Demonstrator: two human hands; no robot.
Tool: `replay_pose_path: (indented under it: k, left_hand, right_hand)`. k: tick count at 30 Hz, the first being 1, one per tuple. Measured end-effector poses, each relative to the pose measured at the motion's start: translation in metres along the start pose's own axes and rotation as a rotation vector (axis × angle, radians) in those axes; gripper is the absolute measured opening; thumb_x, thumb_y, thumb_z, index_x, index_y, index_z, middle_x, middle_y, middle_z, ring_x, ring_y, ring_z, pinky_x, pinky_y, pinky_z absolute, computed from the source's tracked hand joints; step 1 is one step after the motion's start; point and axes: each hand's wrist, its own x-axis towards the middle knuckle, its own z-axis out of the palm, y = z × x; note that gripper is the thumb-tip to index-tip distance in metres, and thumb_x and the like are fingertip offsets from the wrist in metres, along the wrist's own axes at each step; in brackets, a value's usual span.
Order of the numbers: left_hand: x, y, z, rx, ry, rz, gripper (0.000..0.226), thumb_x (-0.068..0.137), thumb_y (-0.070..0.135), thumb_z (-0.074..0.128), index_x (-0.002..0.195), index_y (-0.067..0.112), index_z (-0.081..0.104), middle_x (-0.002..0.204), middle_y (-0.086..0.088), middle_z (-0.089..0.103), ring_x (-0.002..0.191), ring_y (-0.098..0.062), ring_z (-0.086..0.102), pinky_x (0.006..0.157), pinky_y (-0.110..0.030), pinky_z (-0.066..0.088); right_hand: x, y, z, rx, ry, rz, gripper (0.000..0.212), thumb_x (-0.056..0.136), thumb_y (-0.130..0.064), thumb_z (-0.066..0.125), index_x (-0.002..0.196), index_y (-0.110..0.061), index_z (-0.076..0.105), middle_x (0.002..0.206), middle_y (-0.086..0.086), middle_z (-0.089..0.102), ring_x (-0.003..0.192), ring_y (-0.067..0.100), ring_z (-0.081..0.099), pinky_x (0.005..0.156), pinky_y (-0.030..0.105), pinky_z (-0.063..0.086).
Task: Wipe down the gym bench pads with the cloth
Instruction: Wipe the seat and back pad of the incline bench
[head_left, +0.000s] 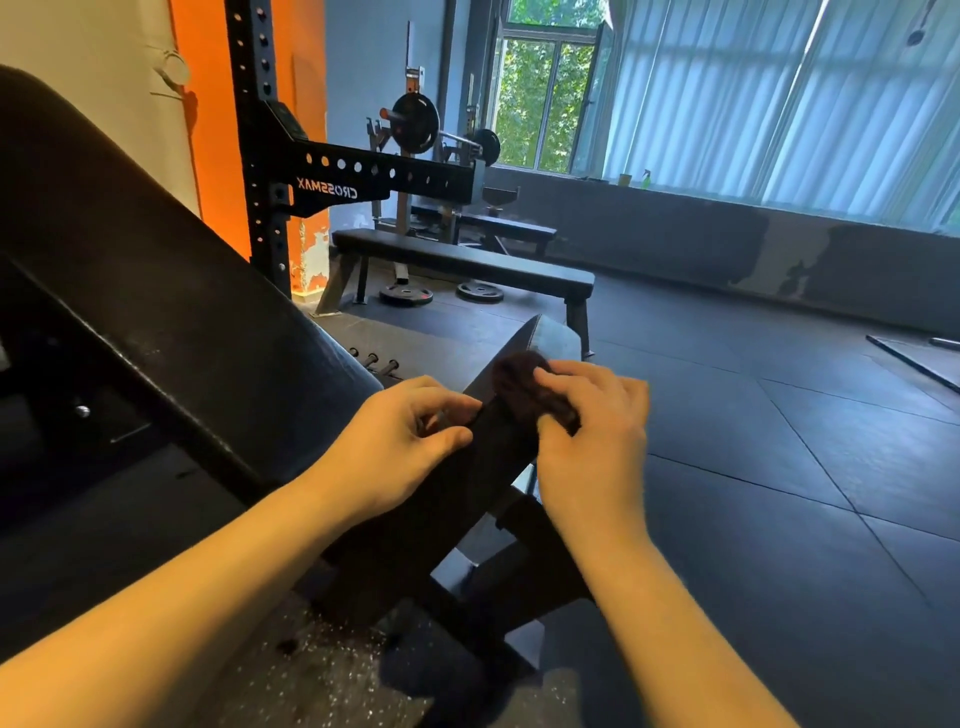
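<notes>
— What are we seeing on the pad (493, 441)?
— We are seeing a dark cloth (519, 382) lying near its far end, the right hand (592, 415) holding it down and the left hand (405, 436) gripping the pad's left edge.
— And on the floor (753, 415)?
— We are finding a bench (467, 260) standing there, with two plates (406, 295) lying flat by its legs.

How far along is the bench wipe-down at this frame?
Done: no pad shows visible wipe marks, so finished work cannot be confirmed. In hand: the right hand grips the cloth on the narrow seat pad while the left hand holds its edge. Left: likely the rest of this pad, perhaps the big backrest pad and flat bench behind.
</notes>
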Motion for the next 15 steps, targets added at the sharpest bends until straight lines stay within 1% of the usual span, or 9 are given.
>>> replay_pose_path:
  k: [1, 2, 3, 5, 6, 8, 11, 13, 15]
  left_hand:
    - [-0.001, -0.001, -0.001, -0.004, -0.010, 0.000, 0.034, 0.093, 0.027, 0.072, 0.126, 0.035, 0.069, 0.108, 0.017, 0.065, 0.100, -0.004, 0.062, 0.091, -0.030, 0.053]
    - [-0.003, -0.001, -0.001, -0.009, -0.017, 0.000, 0.035, 0.094, 0.027, 0.071, 0.127, 0.035, 0.068, 0.108, 0.017, 0.065, 0.099, -0.005, 0.062, 0.091, -0.031, 0.053]
    - [-0.004, -0.001, -0.002, -0.012, -0.019, 0.002, 0.035, 0.094, 0.026, 0.070, 0.128, 0.035, 0.068, 0.107, 0.017, 0.065, 0.099, -0.005, 0.062, 0.091, -0.031, 0.053]
    - [-0.006, -0.002, 0.000, -0.014, -0.011, 0.007, 0.033, 0.094, 0.023, 0.070, 0.125, 0.037, 0.069, 0.106, 0.017, 0.064, 0.099, -0.005, 0.063, 0.089, -0.030, 0.053]
    - [-0.008, -0.003, 0.001, -0.018, -0.006, 0.009, 0.032, 0.094, 0.021, 0.069, 0.122, 0.038, 0.070, 0.106, 0.017, 0.064, 0.099, -0.004, 0.062, 0.089, -0.028, 0.053]
    - [-0.011, -0.004, 0.002, -0.031, -0.010, 0.004, 0.034, 0.094, 0.017, 0.068, 0.120, 0.039, 0.070, 0.107, 0.019, 0.063, 0.101, -0.004, 0.062, 0.089, -0.026, 0.051]
    - [-0.011, -0.004, 0.000, -0.023, -0.017, -0.005, 0.041, 0.094, 0.011, 0.064, 0.124, 0.038, 0.069, 0.110, 0.021, 0.063, 0.104, -0.001, 0.061, 0.089, -0.021, 0.048]
    - [-0.011, -0.006, -0.001, -0.007, -0.028, -0.015, 0.041, 0.094, 0.012, 0.064, 0.126, 0.037, 0.068, 0.111, 0.022, 0.063, 0.107, 0.002, 0.060, 0.090, -0.018, 0.047]
    - [-0.013, -0.007, -0.001, 0.008, -0.041, -0.028, 0.038, 0.096, 0.018, 0.066, 0.129, 0.037, 0.067, 0.111, 0.022, 0.063, 0.107, 0.004, 0.059, 0.090, -0.016, 0.046]
  right_hand:
    - [-0.005, 0.004, 0.007, -0.009, 0.066, -0.022, 0.039, 0.084, 0.007, 0.070, 0.115, -0.018, 0.075, 0.118, -0.010, 0.062, 0.118, 0.019, 0.045, 0.101, 0.034, 0.048]
    - [-0.010, 0.006, 0.013, -0.008, 0.121, -0.033, 0.038, 0.082, 0.007, 0.073, 0.113, -0.016, 0.076, 0.120, -0.006, 0.061, 0.117, 0.021, 0.045, 0.100, 0.032, 0.047]
    - [-0.017, 0.007, 0.020, -0.002, 0.155, -0.039, 0.036, 0.081, 0.007, 0.075, 0.110, -0.014, 0.076, 0.120, -0.004, 0.060, 0.116, 0.021, 0.044, 0.099, 0.026, 0.045]
    - [-0.038, 0.006, 0.031, -0.018, 0.145, -0.073, 0.032, 0.079, 0.005, 0.080, 0.107, -0.011, 0.077, 0.117, -0.002, 0.057, 0.112, 0.021, 0.044, 0.096, 0.020, 0.043]
    - [-0.051, 0.006, 0.037, -0.042, 0.115, -0.105, 0.032, 0.078, 0.005, 0.081, 0.107, -0.010, 0.078, 0.115, -0.001, 0.056, 0.109, 0.021, 0.045, 0.094, 0.020, 0.043]
    - [-0.065, 0.008, 0.041, -0.061, 0.077, -0.168, 0.034, 0.077, 0.004, 0.083, 0.107, -0.010, 0.078, 0.112, -0.001, 0.055, 0.104, 0.022, 0.049, 0.088, 0.028, 0.049]
    - [-0.042, 0.015, 0.032, -0.034, 0.122, -0.213, 0.036, 0.076, 0.007, 0.081, 0.109, -0.008, 0.078, 0.107, 0.004, 0.059, 0.100, 0.023, 0.052, 0.081, 0.037, 0.052]
    - [-0.024, 0.016, 0.023, -0.039, 0.179, -0.198, 0.037, 0.078, 0.007, 0.079, 0.112, -0.008, 0.077, 0.106, 0.007, 0.059, 0.102, 0.025, 0.051, 0.084, 0.038, 0.052]
    - [-0.014, 0.018, 0.018, -0.039, 0.198, -0.127, 0.039, 0.083, 0.003, 0.076, 0.119, -0.011, 0.074, 0.110, 0.003, 0.057, 0.107, 0.024, 0.049, 0.089, 0.038, 0.052]
